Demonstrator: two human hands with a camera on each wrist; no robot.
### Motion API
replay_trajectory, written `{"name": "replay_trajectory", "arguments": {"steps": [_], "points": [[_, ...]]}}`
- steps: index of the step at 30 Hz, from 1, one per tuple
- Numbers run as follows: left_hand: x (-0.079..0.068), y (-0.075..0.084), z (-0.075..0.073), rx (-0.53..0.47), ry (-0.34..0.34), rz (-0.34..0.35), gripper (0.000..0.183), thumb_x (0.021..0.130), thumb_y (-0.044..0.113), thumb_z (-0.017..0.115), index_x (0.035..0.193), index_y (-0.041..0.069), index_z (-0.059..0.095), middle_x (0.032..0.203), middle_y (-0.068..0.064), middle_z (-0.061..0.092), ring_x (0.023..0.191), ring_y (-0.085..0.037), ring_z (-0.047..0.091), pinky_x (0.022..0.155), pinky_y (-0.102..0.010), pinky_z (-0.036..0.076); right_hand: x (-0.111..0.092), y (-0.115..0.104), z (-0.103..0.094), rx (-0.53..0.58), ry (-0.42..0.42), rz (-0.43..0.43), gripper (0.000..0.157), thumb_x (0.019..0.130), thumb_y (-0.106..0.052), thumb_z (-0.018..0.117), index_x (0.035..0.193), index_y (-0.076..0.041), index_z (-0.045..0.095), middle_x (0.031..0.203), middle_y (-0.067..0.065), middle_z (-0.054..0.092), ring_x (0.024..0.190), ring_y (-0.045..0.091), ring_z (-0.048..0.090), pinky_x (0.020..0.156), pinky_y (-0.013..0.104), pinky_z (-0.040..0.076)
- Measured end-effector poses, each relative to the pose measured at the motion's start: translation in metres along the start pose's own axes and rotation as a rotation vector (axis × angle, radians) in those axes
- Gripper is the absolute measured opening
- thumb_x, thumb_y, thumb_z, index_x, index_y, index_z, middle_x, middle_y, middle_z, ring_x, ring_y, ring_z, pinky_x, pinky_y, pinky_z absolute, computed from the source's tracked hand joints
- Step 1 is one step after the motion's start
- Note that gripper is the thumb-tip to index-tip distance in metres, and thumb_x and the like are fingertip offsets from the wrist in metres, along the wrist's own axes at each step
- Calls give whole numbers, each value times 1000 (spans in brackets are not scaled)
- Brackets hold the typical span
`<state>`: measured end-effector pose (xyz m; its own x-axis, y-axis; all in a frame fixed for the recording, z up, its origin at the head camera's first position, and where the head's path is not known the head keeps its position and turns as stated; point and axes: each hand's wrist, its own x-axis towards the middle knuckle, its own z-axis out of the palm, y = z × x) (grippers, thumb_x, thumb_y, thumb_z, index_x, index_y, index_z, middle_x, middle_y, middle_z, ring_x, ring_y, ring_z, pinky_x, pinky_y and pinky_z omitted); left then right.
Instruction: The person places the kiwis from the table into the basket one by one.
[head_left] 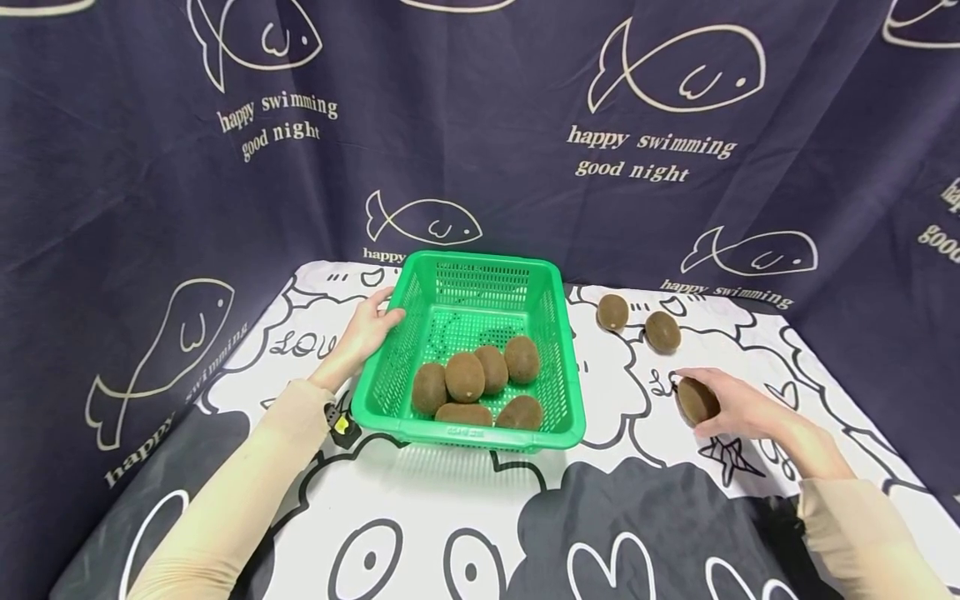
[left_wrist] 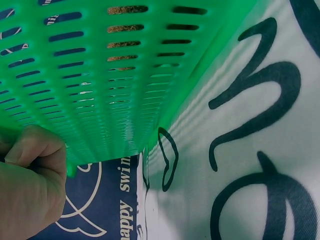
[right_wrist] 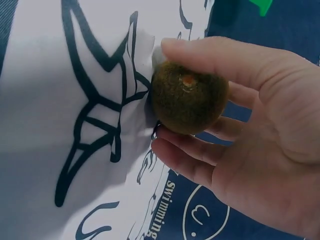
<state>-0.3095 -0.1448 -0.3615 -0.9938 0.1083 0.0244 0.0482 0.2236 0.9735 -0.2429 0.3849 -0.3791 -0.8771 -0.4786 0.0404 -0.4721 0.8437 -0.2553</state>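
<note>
A green perforated plastic basket [head_left: 566, 367] stands mid-table with several brown kiwis [head_left: 465, 377] lying toward its near side. My left hand [head_left: 369, 327] grips the basket's left rim; in the left wrist view its curled fingers [left_wrist: 37, 145] sit against the slotted wall. Off to the right of the basket, my right hand [head_left: 738, 404] holds another kiwi [head_left: 695, 402] between thumb and fingers. The right wrist view has this kiwi [right_wrist: 190, 97] close over the cloth, the thumb across one side and the fingertips under the other.
Two loose kiwis, one [head_left: 612, 312] nearer the basket and one [head_left: 663, 332] beside it, lie beyond my right hand. A black-and-white patterned cloth [head_left: 420, 500] covers the table. Dark blue fabric [head_left: 495, 125] with fish drawings hangs behind and at both sides.
</note>
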Motion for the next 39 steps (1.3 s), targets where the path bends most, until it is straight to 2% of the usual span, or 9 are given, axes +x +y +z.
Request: {"name": "replay_trajectory", "arguments": {"steps": [7,11,15,20,27,31,35,39], "points": [[-10,14,2,8,-2,-11,55,91,8,45,141,2,22,117,-33,52,85,-34,62,76,-47,54,-1,-2,0,-34,63,5,78,52,-12,81,121,2,49,108,21,55,96,30,52,77,40,45],[-5,7,1,6,0,-8,55,92,10,45,142,5,23,118,-32,52,89,-36,61,76,-46,55,1,-4,-1,-22,70,33,76,53,-14,80,121,3,49,108,23,56,97,35,52,81,47,44],[1,-3,0,20,7,-6,55,92,13,45,142,8,23,118,-30,53,93,-39,59,74,-42,56,3,-7,-2,-29,115,34,76,53,-15,81,120,2,49,106,22,56,95,34,53,81,48,45],[3,-6,0,39,19,3,54,92,13,45,142,8,24,118,-29,54,94,-40,59,70,-37,57,10,-13,-6,-45,201,16,76,51,-14,82,120,-1,50,103,21,56,90,31,54,76,47,47],[2,-5,0,33,21,9,53,92,13,46,141,8,26,115,-28,55,92,-42,59,68,-37,57,25,-29,-17,-40,333,-16,78,48,-11,85,118,-4,52,106,21,55,93,34,52,76,51,46],[2,-5,0,22,19,7,53,92,13,46,141,8,26,115,-28,55,94,-42,59,68,-37,58,32,-40,-27,-25,424,-20,79,48,-8,84,120,-4,51,109,18,53,94,31,51,75,47,46],[2,-5,0,15,15,8,53,92,13,46,141,8,27,115,-28,56,93,-42,59,67,-36,58,37,-49,-34,-21,505,-52,80,48,-5,84,121,-5,51,111,14,52,95,25,49,74,37,42],[2,-4,0,1,6,9,53,92,12,45,141,8,27,114,-28,56,91,-42,60,67,-38,58,41,-53,-35,-36,546,-80,81,48,-6,85,122,-6,51,111,11,53,94,22,48,69,30,38]]}}
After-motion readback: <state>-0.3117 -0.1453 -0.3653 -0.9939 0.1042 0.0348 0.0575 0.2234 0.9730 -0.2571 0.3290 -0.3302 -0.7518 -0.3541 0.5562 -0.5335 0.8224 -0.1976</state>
